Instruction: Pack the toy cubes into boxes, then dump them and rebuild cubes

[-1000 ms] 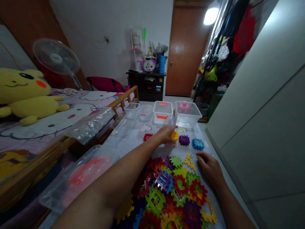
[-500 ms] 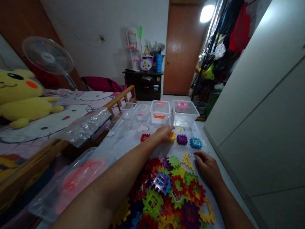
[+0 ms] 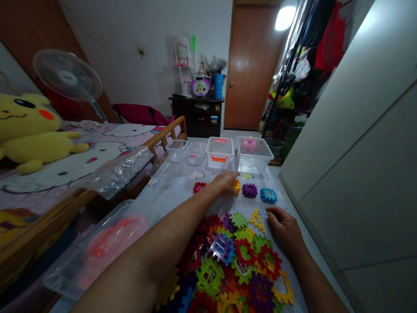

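Note:
My left hand [image 3: 225, 182] is stretched far forward, its fingers closed over a yellow toothed block [image 3: 237, 187] lying on the table. A red block [image 3: 198, 187] lies to its left, with a purple block [image 3: 249, 190] and a blue block [image 3: 269, 195] to its right. My right hand [image 3: 286, 226] rests palm down, fingers loosely curled and holding nothing, at the right edge of a heap of coloured interlocking blocks [image 3: 233, 261]. A yellow triangular piece [image 3: 257, 221] lies just left of that hand.
Several clear plastic tubs [image 3: 254, 156] stand in a row at the table's far end. A clear lid with a pink handle [image 3: 97, 248] sits at the left. A bed with a yellow plush toy [image 3: 32, 134] is further left, a white cabinet [image 3: 358, 152] to the right.
The left hand has stayed on the yellow block, which shows less from under the fingers than a second ago. The camera shifted slightly. The right hand has hardly moved.

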### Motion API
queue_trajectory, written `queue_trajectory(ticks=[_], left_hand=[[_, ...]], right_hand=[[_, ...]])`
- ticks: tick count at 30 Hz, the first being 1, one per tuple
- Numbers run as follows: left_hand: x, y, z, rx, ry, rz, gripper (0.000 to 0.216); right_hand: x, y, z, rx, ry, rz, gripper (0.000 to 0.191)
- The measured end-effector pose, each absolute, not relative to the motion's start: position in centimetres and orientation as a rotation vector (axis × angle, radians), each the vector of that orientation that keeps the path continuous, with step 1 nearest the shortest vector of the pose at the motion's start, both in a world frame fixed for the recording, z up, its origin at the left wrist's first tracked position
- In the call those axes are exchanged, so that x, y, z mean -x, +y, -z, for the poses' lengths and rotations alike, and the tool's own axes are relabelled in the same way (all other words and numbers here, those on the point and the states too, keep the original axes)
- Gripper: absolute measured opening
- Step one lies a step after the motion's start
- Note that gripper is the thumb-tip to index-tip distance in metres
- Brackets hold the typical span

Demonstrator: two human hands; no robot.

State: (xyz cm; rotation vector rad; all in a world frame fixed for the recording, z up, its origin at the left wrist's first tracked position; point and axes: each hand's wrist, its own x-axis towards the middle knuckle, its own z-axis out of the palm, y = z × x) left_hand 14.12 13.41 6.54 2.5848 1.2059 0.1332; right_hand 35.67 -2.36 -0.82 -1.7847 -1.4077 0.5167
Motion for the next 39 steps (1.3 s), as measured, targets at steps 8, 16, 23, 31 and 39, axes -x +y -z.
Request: queue_trajectory(ticks=[8, 16, 23, 31, 39], left_hand=[[-10.4, 9.1, -11.0, -2.611, 1.236, -0.388, 0.066], [-1.7, 0.7, -15.1, -2.508, 1.401, -0.571, 0.038], [1.6, -6.5, -11.0, -2.473, 1.350, -0.248, 0.031], [0.9, -8.3, -6.6, -2.493, 1.358, -0.205, 0.028], [0.7, -7.4, -5.7, -2.480, 1.328, -0.514, 0.034]], right_hand=[[-35.7, -2.4, 0.4, 1.811, -1.426, -0.512, 0.039], [-36.1, -2.2, 0.7, 1.820, -1.426, -0.517, 0.041], [-36.6, -2.0, 1.1, 1.863, -1.460, -0.486, 0.043], [-36.3, -2.2, 0.6, 1.857, -1.462, -0.452, 0.042], [-36.0, -2.3, 0.1, 1.835, -1.475, -0.415, 0.040]])
